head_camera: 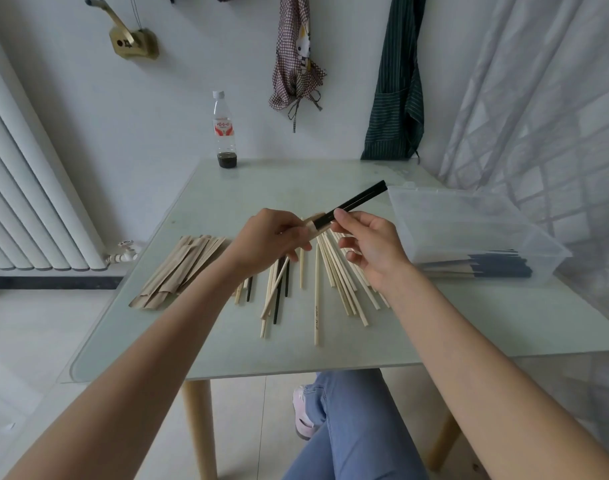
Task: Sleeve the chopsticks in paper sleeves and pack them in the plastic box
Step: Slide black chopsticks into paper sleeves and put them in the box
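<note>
Above the table's middle, my left hand [273,239] grips a tan paper sleeve [313,226] with a pair of black chopsticks [360,201] sticking out of it toward the upper right. My right hand [367,245] pinches the black chopsticks just past the sleeve's mouth. Loose pale and black chopsticks [317,282] lie fanned out on the table under both hands. A pile of empty paper sleeves [182,268] lies to the left. The clear plastic box [469,233] stands open on the right, with sleeved chopsticks [486,266] lying at its near side.
The glass-topped table [434,323] stands against a white wall. A plastic bottle [224,131] with dark liquid at its bottom is at the back edge. A radiator [26,188] is at the left, a curtain [545,116] at the right. My crossed legs show below the table.
</note>
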`<state>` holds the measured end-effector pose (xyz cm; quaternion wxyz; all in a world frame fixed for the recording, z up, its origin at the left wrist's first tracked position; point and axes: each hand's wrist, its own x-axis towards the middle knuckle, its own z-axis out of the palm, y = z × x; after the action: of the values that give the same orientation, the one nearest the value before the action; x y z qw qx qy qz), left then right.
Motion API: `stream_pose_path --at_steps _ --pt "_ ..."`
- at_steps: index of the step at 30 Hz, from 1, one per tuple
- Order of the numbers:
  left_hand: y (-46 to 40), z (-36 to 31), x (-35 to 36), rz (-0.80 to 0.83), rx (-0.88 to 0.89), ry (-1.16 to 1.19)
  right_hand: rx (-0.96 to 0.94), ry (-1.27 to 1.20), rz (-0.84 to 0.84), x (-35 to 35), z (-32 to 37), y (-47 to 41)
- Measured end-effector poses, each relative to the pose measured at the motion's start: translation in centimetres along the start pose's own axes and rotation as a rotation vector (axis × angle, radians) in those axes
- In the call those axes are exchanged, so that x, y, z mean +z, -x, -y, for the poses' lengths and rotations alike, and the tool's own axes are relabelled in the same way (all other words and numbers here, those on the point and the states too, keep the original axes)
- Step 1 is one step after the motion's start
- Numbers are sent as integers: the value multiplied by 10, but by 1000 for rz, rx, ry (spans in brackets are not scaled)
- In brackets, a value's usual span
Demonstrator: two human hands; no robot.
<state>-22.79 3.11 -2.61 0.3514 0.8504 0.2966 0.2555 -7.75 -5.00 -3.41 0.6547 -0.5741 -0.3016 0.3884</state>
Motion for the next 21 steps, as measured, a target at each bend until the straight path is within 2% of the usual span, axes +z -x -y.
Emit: stream_pose_path --at_steps 3,9,12,16,21 --pt "-7 -5 8 6 -7 -23 -45 72 -22 -12 2 -1" --pt "-36 -31 36 86 20 -149 -565 863 -418 -51 8 -7" --pt "-57 -47 57 120 31 -220 -709 1052 -370 -81 14 -11" --pt "-89 -74 91 150 45 -331 -642 1111 -232 -126 24 -25" --pt "-130 -107 141 171 102 -453 -513 1038 -280 -182 36 -38"
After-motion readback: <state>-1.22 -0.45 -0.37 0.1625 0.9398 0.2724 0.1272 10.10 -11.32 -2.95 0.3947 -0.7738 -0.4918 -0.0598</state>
